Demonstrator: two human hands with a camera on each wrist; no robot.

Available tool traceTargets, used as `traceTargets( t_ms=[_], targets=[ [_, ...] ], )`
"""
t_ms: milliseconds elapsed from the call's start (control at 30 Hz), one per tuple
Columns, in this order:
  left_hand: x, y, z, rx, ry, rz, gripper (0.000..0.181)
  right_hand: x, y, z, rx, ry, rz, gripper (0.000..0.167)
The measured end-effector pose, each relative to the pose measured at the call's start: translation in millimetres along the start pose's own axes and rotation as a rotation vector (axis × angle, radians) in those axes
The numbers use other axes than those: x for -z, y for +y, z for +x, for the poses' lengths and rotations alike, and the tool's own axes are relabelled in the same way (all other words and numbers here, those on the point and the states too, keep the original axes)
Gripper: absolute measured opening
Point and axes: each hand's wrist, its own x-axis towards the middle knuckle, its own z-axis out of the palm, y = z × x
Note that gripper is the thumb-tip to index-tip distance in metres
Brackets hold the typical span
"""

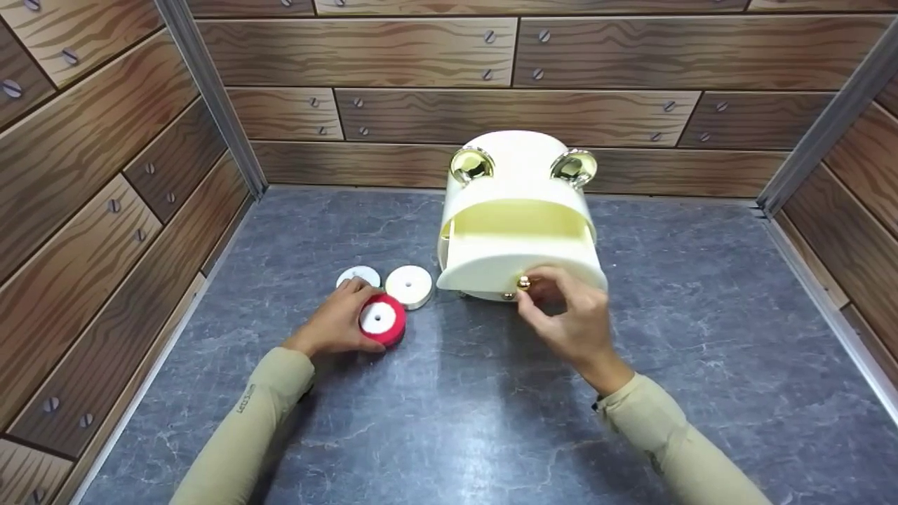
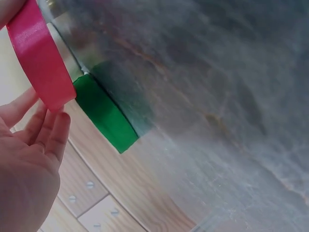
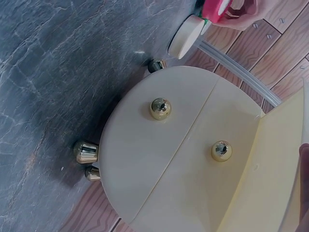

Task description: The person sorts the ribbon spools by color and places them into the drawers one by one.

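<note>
My left hand point(image 1: 342, 317) grips a roll of red ribbon point(image 1: 395, 324) with a white core, fingers and thumb around its rim. Just behind it are a white ribbon roll point(image 1: 409, 284) and a green ribbon roll point(image 2: 106, 116), whose pale face the hand partly covers. A cream drawer box point(image 1: 519, 151) has its top drawer point(image 1: 484, 272) pulled out. My right hand point(image 1: 572, 315) pinches that drawer's gold knob point(image 1: 524, 282) between thumb and forefinger. The right wrist view catches the drawer's underside point(image 3: 265, 169) above two lower drawers with gold knobs point(image 3: 160, 108).
Two round gold ears point(image 1: 471, 165) stick up from the box, which stands on short gold feet point(image 3: 87, 152). Beneath everything is a grey marbled surface point(image 1: 421, 428). Wood-patterned panels point(image 1: 435, 116) wall it in at the back and both sides.
</note>
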Motion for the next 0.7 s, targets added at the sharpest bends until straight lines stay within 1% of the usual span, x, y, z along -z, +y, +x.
traceTargets(
  t_ms=[100,233,333,500,567,700],
  targets=[
    [2.8,1.0,-0.9,-0.004,0.028,-0.036,0.089,0.1,0.2,0.4,0.007,-0.001,-0.002,0.023],
    [8.8,4.7,-1.4,-0.024,0.064,-0.064,0.09,-0.2,-0.3,-0.4,-0.015,0.002,0.004,0.022],
    [15.8,9.8,-1.2,-0.024,0.083,-0.08,0.09,-0.2,-1.1,-1.4,-0.026,0.001,0.007,0.023],
    [33.0,20.2,0.7,-0.027,0.123,-0.101,0.092,0.2,-2.0,-0.7,-0.015,0.0,0.006,0.023],
    [41.2,24.9,2.1,-0.04,0.156,-0.118,0.092,0.2,-2.5,0.0,-0.002,-0.001,0.001,0.024],
    [56.4,34.8,6.1,-0.044,0.226,-0.139,0.093,-0.4,-2.7,0.0,-0.002,0.005,0.014,0.025]
  ],
)
